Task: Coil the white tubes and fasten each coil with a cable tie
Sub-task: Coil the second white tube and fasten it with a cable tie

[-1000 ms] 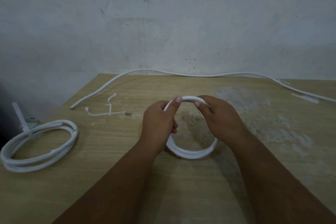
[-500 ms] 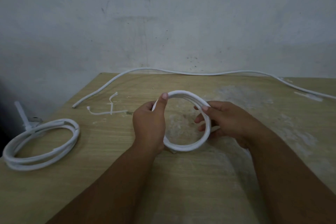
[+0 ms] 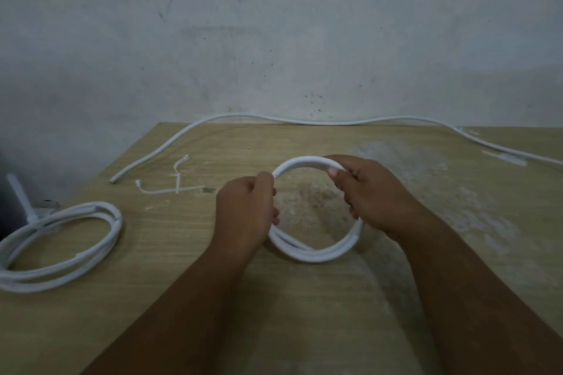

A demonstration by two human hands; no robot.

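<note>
**Item 1. Coil of white flexible plastic tube [image 3: 316,256].** Near centre of the table, between both hands. Several turns are bunched into one ring. The ring is raised and tilted, with the upper arc towards the far side and the lower arc low over the tabletop. Whether it touches the wood cannot be told.

**Item 2. Left hand [image 3: 245,213].** On the left side of the ring. The fingers are curled round the bunched turns and the thumb lies against the top of the tube.

**Item 3. Right hand [image 3: 376,196].** On the upper right of the ring. The fingers are wrapped over the tube and the thumb tip is pressed to its inner face.

**Item 4. Second coil of white tube [image 3: 117,224].** Lies flat at the near left edge of the table, well apart from the hands. It is bound by a white plastic cable tie [image 3: 18,195] whose tail stands up at its far left.

**Item 5. Long uncoiled white tube [image 3: 304,122].** Runs along the far edge of the table from left to right, and its left end bends towards the near side.

**Item 6. Two loose thin white cable ties [image 3: 161,191].** Lie crossed on the table, left of the hands and just near of the long tube's end.

**Item 7. Pale white strip [image 3: 505,158].** Far right of the table, beside the long tube. Too blurred to identify.

**Item 8. Light wooden table with worn, scuffed top [image 3: 304,320].** Stands against a grey plastered wall [image 3: 274,24].
</note>
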